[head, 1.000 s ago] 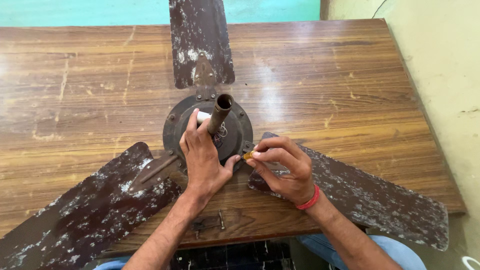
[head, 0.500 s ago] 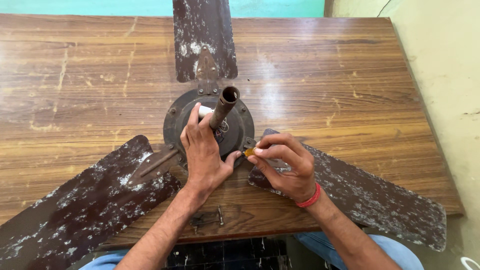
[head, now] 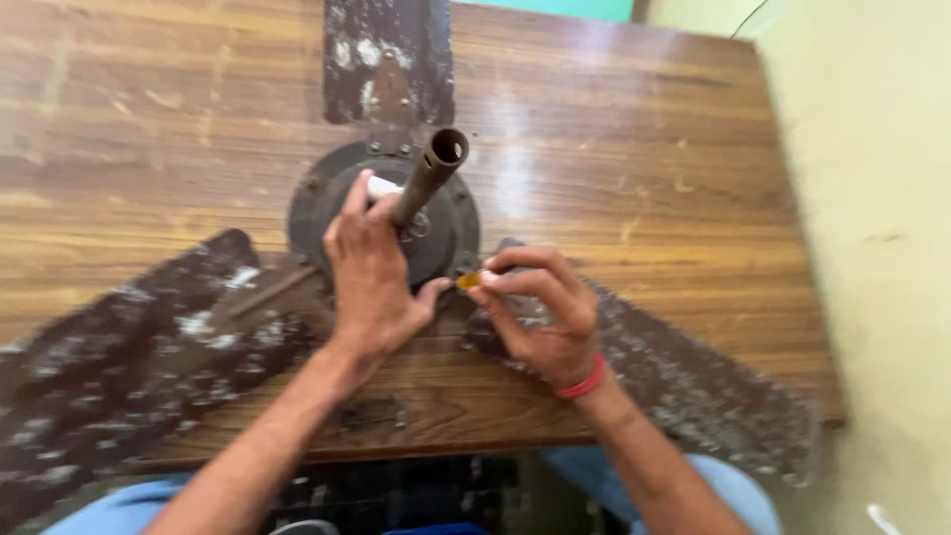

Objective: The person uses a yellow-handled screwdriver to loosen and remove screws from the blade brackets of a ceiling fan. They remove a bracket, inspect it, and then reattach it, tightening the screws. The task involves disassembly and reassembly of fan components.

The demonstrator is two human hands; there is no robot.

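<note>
- A dismantled ceiling fan lies on a worn wooden table (head: 158, 119), with its round dark motor housing (head: 327, 198) near the table's middle.
- A rusty downrod (head: 428, 176) rises from the centre of the housing and tilts toward the camera, its open end uppermost.
- Three brown blades, flecked with whitish patches, spread out from the housing: the far blade (head: 388, 59) points away from the person, the left blade (head: 129, 347) runs toward the near left corner, and the right blade (head: 684, 381) runs past the near right edge of the table.
- The left hand (head: 371, 272) rests flat on the housing just beside the downrod, fingers spread and not closed around anything. Its fingertips touch a small white piece (head: 381, 185) at the base of the rod; what that piece is cannot be told.
- The right hand (head: 545, 312) sits at the near right rim of the housing, over the root of the right blade. Thumb and fingertips are pinched tight on a small yellow-orange tool tip (head: 469, 281), which points at the housing rim and lies just beside the left thumb.
- A red band (head: 581, 383) circles the right wrist.
- Blur softens the whole view, so fine detail at the blade mounts is not legible.
</note>
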